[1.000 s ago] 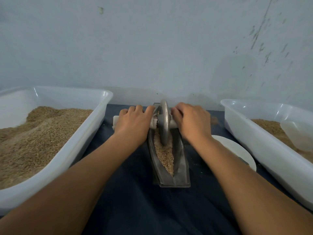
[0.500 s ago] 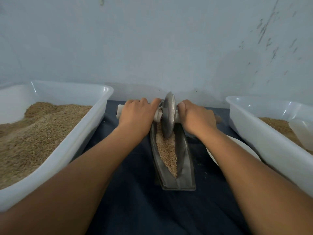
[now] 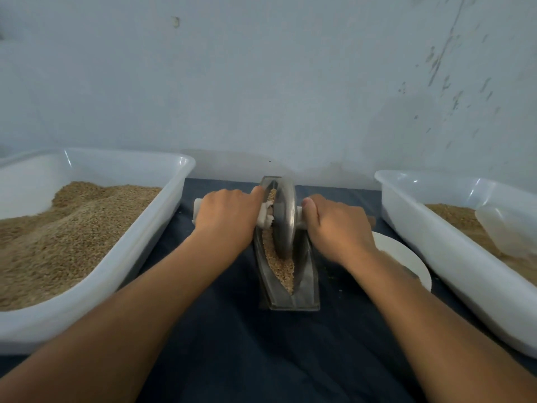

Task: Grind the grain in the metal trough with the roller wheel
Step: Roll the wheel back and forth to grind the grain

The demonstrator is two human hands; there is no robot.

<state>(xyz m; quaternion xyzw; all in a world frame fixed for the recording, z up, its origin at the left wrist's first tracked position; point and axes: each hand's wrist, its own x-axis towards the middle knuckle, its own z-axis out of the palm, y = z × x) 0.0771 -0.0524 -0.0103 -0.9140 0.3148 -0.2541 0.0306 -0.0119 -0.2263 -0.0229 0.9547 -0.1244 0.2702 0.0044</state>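
Roller wheel (image 3: 284, 216) rolled nearer in trough (image 3: 305, 283); left hand (image 3: 226, 219), right hand (image 3: 337, 228) grip its axle.

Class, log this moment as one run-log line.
left hand: grips axle | right hand: grips axle | roller wheel: upright in metal trough | grain: under wheel

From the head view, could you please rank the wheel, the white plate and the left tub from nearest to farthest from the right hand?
1. Wheel: just left of the right hand, which grips its axle.
2. White plate: on the cloth by the right wrist, partly hidden by the forearm.
3. Left tub: across the trough, beyond the left hand.
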